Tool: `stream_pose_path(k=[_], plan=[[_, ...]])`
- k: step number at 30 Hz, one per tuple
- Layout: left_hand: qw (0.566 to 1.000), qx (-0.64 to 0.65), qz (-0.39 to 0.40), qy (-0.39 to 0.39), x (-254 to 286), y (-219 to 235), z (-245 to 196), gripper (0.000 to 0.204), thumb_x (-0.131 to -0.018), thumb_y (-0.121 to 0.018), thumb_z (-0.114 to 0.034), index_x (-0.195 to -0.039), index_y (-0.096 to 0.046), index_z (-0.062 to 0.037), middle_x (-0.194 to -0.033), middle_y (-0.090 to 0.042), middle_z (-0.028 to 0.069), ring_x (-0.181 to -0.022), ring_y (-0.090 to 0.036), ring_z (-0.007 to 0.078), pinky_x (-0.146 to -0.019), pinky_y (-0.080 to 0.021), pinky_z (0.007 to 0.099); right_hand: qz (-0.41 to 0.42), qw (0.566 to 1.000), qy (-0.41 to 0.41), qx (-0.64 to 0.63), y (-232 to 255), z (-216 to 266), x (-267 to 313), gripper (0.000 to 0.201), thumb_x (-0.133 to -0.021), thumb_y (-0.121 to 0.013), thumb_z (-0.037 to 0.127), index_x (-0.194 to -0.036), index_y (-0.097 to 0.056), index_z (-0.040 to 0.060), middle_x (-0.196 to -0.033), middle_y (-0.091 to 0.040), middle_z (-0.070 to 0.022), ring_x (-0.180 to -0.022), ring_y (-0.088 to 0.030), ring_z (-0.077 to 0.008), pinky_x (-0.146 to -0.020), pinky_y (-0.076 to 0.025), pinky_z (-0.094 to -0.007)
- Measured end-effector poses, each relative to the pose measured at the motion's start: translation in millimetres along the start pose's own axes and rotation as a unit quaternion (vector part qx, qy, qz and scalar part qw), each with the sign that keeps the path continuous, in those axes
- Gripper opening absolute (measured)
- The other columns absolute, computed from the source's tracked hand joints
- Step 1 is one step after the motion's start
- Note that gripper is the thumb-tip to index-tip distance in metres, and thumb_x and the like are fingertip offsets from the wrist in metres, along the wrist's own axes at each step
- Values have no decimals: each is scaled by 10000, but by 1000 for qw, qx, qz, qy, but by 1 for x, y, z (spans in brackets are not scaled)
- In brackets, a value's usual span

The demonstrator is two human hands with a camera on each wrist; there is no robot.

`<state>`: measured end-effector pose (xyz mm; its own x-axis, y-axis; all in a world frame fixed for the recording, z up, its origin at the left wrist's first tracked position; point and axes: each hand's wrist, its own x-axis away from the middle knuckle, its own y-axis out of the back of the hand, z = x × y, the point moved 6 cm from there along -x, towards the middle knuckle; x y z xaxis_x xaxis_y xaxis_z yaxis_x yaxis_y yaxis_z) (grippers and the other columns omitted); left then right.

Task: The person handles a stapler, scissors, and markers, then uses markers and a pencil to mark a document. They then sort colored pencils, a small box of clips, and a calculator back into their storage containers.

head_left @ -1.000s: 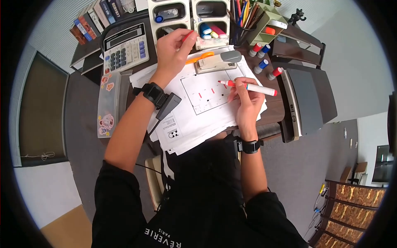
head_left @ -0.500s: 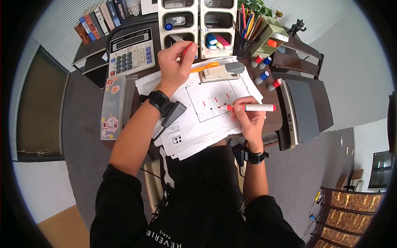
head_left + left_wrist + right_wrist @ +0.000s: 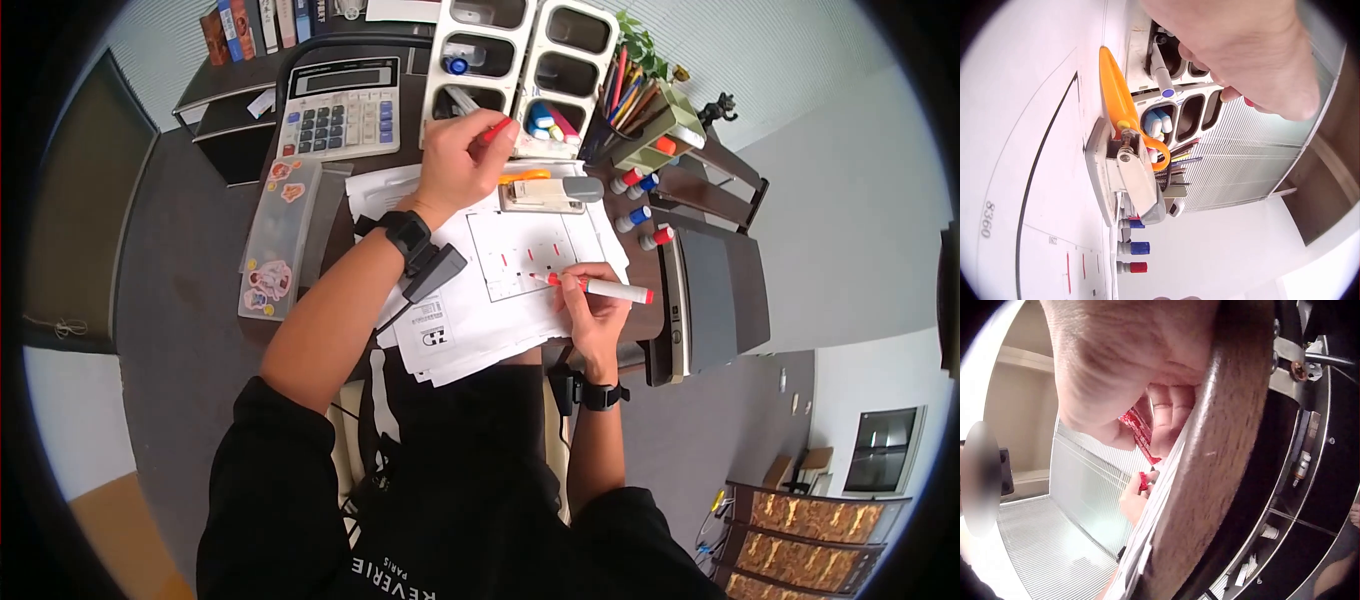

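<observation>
Marker (image 3: 615, 291) has shifted farther to the near side of the stapler (image 3: 540, 195) over the last second; its tip was close by the stapler, now it's down by the lower black squares on the printed plan (image 3: 505, 235). Right hand (image 3: 597, 320) pinches it, near side and right of the stapler. Can't tell if the tip touches paper. Three red strokes (image 3: 530, 255) sit on the plan between stapler and tip. Left hand (image 3: 455, 170) is up left of the stapler, pinching a red cap (image 3: 495, 130). Right wrist view catches that cap from the other side, plus the wooden table edge (image 3: 1204, 462); the marker's red section shows there, the rest hidden by fingers. Orange scissors (image 3: 1116, 94) lie just behind the stapler: left wrist view gives nearly full length, head view loses most behind the left hand. Same wrist view reads "8360" on the sheet, too small from the head. Head view alone has the calculator (image 3: 335, 105), far left of the stapler. Highlighters (image 3: 545, 120) stand in the organizer (image 3: 525, 75) behind the stapler; four red- or blue-capped bottles (image 3: 632, 218) to its right.
</observation>
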<state>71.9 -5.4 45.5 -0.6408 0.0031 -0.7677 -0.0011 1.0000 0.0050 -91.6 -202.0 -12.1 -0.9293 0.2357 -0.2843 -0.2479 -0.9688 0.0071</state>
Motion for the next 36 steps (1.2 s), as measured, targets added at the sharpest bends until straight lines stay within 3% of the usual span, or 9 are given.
stream_pose_path(k=[6,8,11,13,14,17,28,30,36], plan=[[1000,17,9,-18,0,-4,-3,166,-907,-694,-134,-907,-700,31,-658,-646,68,-502,-531,87,-468,-390,228,-36,999,26,-7,8,2,-7,125,-957,-641,38,-1039,-588,-41,-788,-652,-100,-596,-581,-120,-551,-475,-264],[1000,15,21,-12,1,-6,-6,179,-910,-701,-143,-925,-703,36,-672,-657,68,-528,-542,74,-487,-401,222,-128,990,31,-47,20,2,-6,131,-971,-628,51,-1050,-576,-40,-789,-655,-107,-596,-585,-121,-545,-477,-271],[993,77,81,47,5,-20,0,176,-931,-684,-129,-993,-717,32,-747,-686,61,-560,-543,68,-506,-411,218,-164,979,36,-112,31,0,-6,114,-995,-611,92,-1041,-575,-5,-735,-613,-72,-551,-536,-115,-509,-436,-276],[949,200,190,156,13,-43,4,180,-962,-637,-91,-1077,-717,22,-842,-697,54,-590,-540,67,-515,-425,214,-171,970,36,-170,35,0,-7,108,-1009,-601,131,-1024,-577,27,-680,-558,-43,-512,-481,-117,-493,-397,-274],[948,202,194,152,16,-47,1,180,-962,-637,-91,-1077,-717,22,-842,-697,54,-590,-540,67,-515,-425,214,-175,969,40,-170,36,1,-7,108,-1009,-601,131,-1024,-577,27,-680,-558,-43,-512,-481,-117,-493,-397,-274],[870,265,318,268,41,-67,-7,213,-967,-593,-21,-1146,-699,21,-879,-683,53,-621,-548,67,-506,-456,218,-170,969,36,-175,37,-1,-5,129,-1010,-597,146,-1038,-575,22,-675,-563,-51,-515,-495,-131,-518,-407,-286],[843,239,354,327,49,-73,-9,154,-916,-644,42,-1069,-636,60,-888,-689,118,-656,-640,120,-558,-534,254,-140,970,63,-189,39,-1,-1,130,-1001,-565,79,-1070,-562,-30,-698,-609,-95,-511,-539,-145,-519,-442,-281],[848,265,313,336,46,-72,-10,150,-901,-662,49,-1044,-624,65,-863,-693,131,-653,-658,144,-565,-540,264,-182,961,50,-203,41,-2,3,118,-979,-594,34,-1066,-578,-44,-739,-623,-98,-538,-556,-135,-507,-440,-259],[857,202,374,290,55,-78,-15,180,-910,-649,41,-1072,-605,108,-880,-706,194,-656,-663,181,-584,-536,270,-181,959,38,-216,42,-1,5,129,-944,-646,-5,-1053,-613,-63,-844,-650,-99,-615,-592,-111,-539,-466,-238]])
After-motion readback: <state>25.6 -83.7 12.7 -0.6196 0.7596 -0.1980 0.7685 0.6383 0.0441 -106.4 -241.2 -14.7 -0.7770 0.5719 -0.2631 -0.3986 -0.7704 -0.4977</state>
